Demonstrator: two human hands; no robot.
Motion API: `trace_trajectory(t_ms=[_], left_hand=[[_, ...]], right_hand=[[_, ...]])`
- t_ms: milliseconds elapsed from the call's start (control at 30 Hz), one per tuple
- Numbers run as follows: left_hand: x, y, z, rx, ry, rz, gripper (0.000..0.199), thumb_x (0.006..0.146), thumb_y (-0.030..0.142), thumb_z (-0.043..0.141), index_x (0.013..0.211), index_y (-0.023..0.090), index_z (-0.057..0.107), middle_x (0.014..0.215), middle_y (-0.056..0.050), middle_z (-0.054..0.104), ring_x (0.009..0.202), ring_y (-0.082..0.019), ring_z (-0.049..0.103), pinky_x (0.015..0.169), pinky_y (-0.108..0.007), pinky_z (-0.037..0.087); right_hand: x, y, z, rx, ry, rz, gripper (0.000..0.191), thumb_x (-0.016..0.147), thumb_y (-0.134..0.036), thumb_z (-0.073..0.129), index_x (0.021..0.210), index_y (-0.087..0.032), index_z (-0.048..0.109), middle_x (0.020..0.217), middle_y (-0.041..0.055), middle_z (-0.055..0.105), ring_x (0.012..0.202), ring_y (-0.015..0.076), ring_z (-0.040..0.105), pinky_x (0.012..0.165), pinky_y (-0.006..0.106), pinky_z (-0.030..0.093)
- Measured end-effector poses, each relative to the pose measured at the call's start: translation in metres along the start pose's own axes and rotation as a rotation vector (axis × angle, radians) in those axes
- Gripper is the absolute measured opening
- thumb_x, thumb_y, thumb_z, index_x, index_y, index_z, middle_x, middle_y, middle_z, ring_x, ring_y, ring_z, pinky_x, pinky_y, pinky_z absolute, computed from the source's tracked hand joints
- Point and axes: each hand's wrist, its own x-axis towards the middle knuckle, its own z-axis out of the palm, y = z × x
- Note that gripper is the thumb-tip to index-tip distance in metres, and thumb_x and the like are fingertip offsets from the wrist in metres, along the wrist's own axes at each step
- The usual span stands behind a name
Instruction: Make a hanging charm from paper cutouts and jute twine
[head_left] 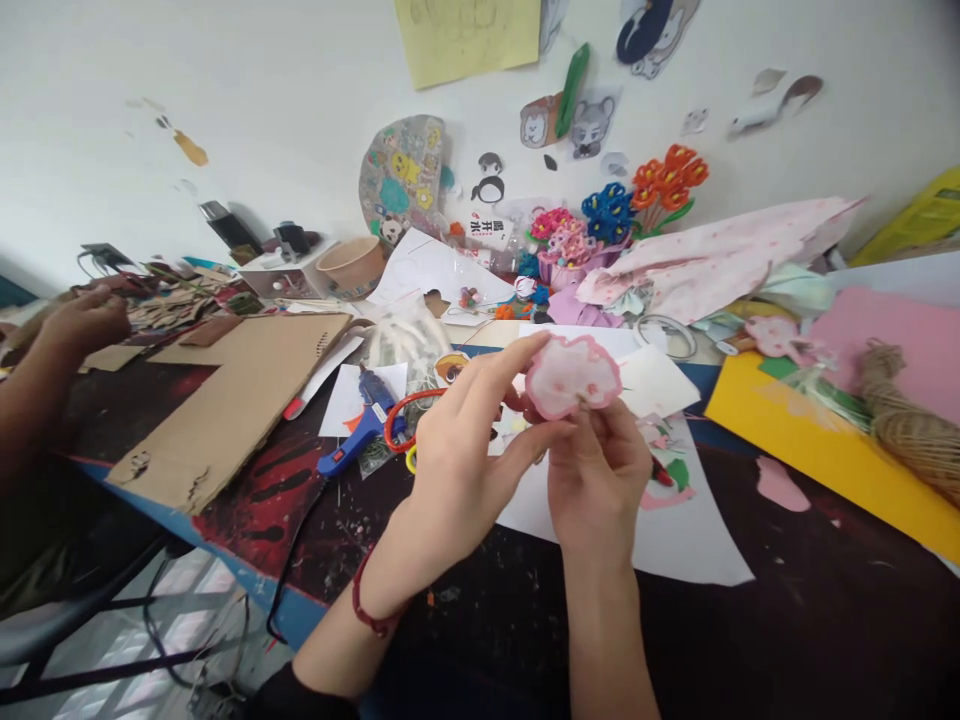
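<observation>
A white, scallop-edged cutout with a pink border (574,375) is held up above the table between my two hands. My left hand (472,440) grips its left edge, with the fingers behind and the thumb stretched toward its bottom. From below, my right hand (598,465) pinches its lower edge. Under my hands lies a white paper sheet (697,540). On it, right of my right hand, are green and pink scraps (675,475). A blue glue gun (367,425) lies left of my left hand, beside red-handled scissors (409,410) partly hidden by that hand.
Brown cardboard (240,400) covers the table's left part, where another person's arm (67,340) reaches in. On the right lie yellow card (780,410), a twine bundle (907,420) and pink sheets (870,330). Fuzzy craft flowers (607,215) stand against the wall.
</observation>
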Motion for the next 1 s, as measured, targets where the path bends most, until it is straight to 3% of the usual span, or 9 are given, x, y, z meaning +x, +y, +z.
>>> trace_trajectory(t_ms=[167, 267, 400, 567, 767, 1000], left_hand=[[-0.001, -0.001, -0.007, -0.02, 0.015, 0.025, 0.035, 0.087, 0.022, 0.071, 0.12, 0.021, 0.063, 0.116, -0.005, 0.07, 0.095, -0.013, 0.065, 0.084, -0.025, 0.056], [0.001, -0.002, -0.013, -0.032, 0.001, 0.004, 0.031, 0.087, 0.022, 0.071, 0.117, 0.021, 0.065, 0.113, -0.005, 0.07, 0.093, -0.013, 0.065, 0.078, -0.024, 0.057], [0.002, -0.007, -0.024, -0.073, -0.074, -0.014, 0.032, 0.087, 0.021, 0.071, 0.118, 0.02, 0.065, 0.114, -0.005, 0.069, 0.095, -0.013, 0.065, 0.075, -0.023, 0.056], [0.001, -0.014, -0.031, -0.228, -0.17, -0.088, 0.034, 0.089, 0.021, 0.069, 0.122, 0.023, 0.065, 0.121, -0.006, 0.07, 0.108, -0.019, 0.065, 0.09, -0.032, 0.058], [-0.007, -0.018, -0.023, -0.459, -0.197, -0.232, 0.051, 0.087, 0.022, 0.071, 0.134, 0.028, 0.056, 0.136, -0.007, 0.061, 0.119, -0.025, 0.064, 0.094, -0.035, 0.061], [-0.012, -0.025, -0.015, -0.513, -0.158, -0.261, 0.053, 0.086, 0.019, 0.071, 0.136, 0.027, 0.054, 0.14, -0.007, 0.058, 0.126, -0.028, 0.06, 0.094, -0.038, 0.062]], right_hand=[[-0.001, -0.001, 0.003, -0.049, -0.043, -0.049, 0.014, 0.084, -0.022, 0.072, 0.095, -0.029, 0.075, 0.086, -0.0011, 0.073, 0.085, 0.013, 0.07, 0.076, 0.026, 0.058], [-0.001, -0.002, 0.004, -0.084, -0.051, -0.083, 0.012, 0.082, -0.025, 0.073, 0.093, -0.029, 0.076, 0.084, -0.0009, 0.074, 0.081, 0.0143, 0.071, 0.074, 0.029, 0.059], [-0.001, 0.001, 0.005, -0.121, -0.052, -0.088, 0.01, 0.085, -0.031, 0.07, 0.09, -0.027, 0.078, 0.084, 0.0005, 0.075, 0.078, 0.0157, 0.071, 0.072, 0.031, 0.061], [-0.002, 0.002, 0.003, -0.208, -0.014, -0.073, 0.004, 0.078, -0.028, 0.077, 0.082, -0.027, 0.079, 0.071, -0.001, 0.073, 0.065, 0.0142, 0.068, 0.059, 0.028, 0.058], [-0.002, -0.001, 0.001, -0.149, -0.063, 0.039, 0.005, 0.081, -0.032, 0.076, 0.081, -0.028, 0.08, 0.071, -0.0011, 0.073, 0.064, 0.0142, 0.068, 0.061, 0.031, 0.059], [-0.001, -0.002, 0.0, -0.173, -0.081, 0.056, 0.007, 0.08, -0.032, 0.077, 0.076, -0.028, 0.078, 0.066, -0.0016, 0.069, 0.062, 0.0132, 0.064, 0.058, 0.029, 0.056]])
